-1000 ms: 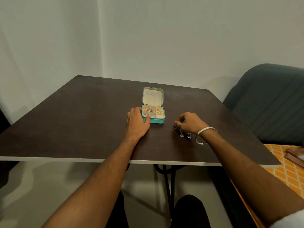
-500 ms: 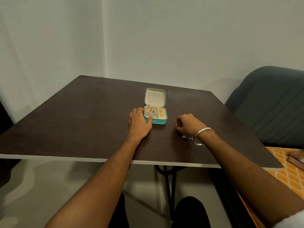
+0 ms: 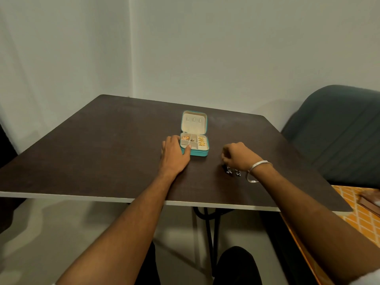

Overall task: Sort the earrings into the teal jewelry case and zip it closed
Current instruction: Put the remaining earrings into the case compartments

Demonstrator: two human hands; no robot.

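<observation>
The left hand lies flat against the near left corner of the open teal jewelry case, thumb on its front. The right hand is curled; whether it holds anything is hidden. Dark earrings lie on the table just beneath it.

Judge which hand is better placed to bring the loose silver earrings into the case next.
Right. The right hand sits curled directly over the small silver earrings on the dark table, while the left hand rests against the open teal jewelry case, steadying it.
</observation>
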